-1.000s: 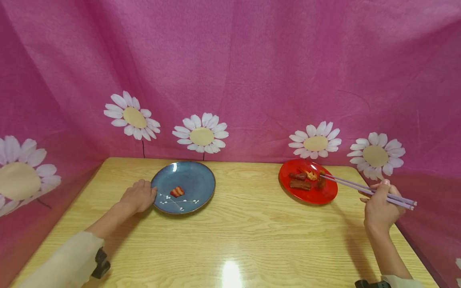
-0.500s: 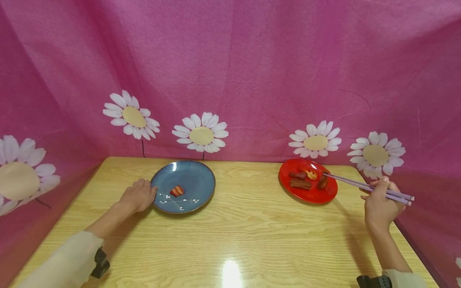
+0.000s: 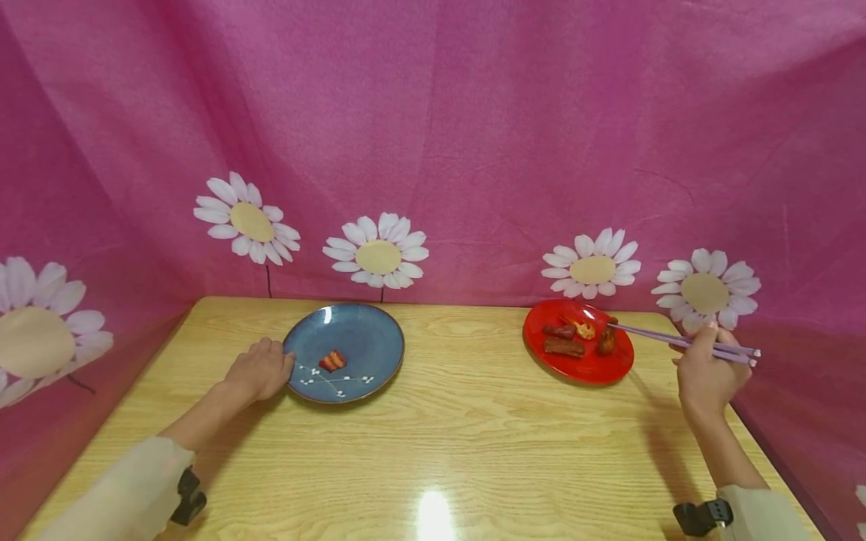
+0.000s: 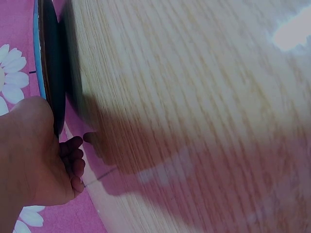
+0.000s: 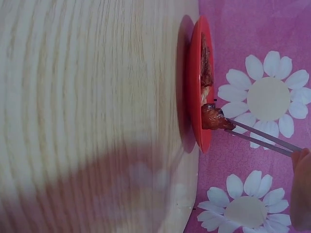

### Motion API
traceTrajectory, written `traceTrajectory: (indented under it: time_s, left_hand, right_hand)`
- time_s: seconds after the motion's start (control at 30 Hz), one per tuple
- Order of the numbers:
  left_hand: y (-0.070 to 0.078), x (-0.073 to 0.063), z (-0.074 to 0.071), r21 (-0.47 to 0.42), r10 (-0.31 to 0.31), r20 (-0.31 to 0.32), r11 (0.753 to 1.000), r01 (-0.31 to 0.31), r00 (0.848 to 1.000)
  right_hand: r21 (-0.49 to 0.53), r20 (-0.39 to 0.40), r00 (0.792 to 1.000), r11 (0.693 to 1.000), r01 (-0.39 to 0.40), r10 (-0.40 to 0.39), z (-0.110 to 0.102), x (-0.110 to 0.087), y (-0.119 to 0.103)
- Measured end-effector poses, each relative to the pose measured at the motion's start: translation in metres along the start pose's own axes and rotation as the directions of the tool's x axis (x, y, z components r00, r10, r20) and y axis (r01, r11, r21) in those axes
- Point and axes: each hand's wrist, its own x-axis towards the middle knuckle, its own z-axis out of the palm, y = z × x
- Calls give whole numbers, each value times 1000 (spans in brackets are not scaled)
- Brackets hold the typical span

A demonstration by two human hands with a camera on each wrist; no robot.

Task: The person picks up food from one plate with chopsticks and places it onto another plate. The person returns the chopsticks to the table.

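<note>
the drumstick lies on the red plate, ahead and left of the right hand, whose curled fingers hold the chopsticks. their tips have shifted to the drumstick's narrow end, seemingly better placed, though i can't tell if they clamp. the left hand, fingers curled, grips the blue plate by its rim.

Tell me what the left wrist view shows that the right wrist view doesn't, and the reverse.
Only the left wrist view shows the left hand, at the rim of the blue plate, whose dark underside faces the camera.

Only the right wrist view shows the red plate with food on it, and part of the right hand holding the chopsticks, their tips at a glossy brown piece.

Both show the wood-grain table and the pink cloth with white flowers, and each sees its plate nearly edge-on.
</note>
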Motion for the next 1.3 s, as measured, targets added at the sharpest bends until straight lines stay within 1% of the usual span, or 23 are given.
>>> traceTrajectory:
  time_s: [0.07,0.17,0.3,0.43,0.57,0.77,0.9,1.0,1.1,1.23,1.3]
  left_hand:
    - [0,-1,0,0,-1,-1,1000,1,1000]
    - [0,0,1,0,-3,0,1000,3,1000]
    - [-1,0,1,-2,-4,4,1000,4,1000]
    - [-1,1,0,-3,-1,6,1000,1,1000]
    - [0,1,0,-4,-4,11,1000,4,1000]
    - [-1,2,1,-3,-4,7,1000,4,1000]
    - [-1,2,1,-1,-3,1,1000,3,1000]
    - [0,2,0,-4,-2,-4,1000,2,1000]
    - [0,2,0,-8,-4,3,1000,5,1000]
    - [0,2,0,-11,-9,14,1000,9,1000]
    - [-1,2,1,-9,-9,13,1000,9,1000]
  right_hand:
    - [-35,-2,1000,999,22,-22,2,0,-1]
    - [-57,8,1000,998,16,-16,5,0,-1]
    - [-62,31,1000,998,4,-2,7,1,0]
    - [-75,49,999,997,23,-20,10,2,-2]
    - [-90,56,998,996,19,-14,12,2,-2]
    - [-137,64,997,989,57,-48,14,3,3]
    - [-142,73,996,988,65,-55,15,3,9]
    - [-132,80,996,990,55,-44,15,2,11]
    - [-128,91,994,989,71,-59,14,0,11]
    - [-148,118,989,983,110,-92,14,-1,11]
    - [-157,130,988,982,108,-87,15,-1,11]
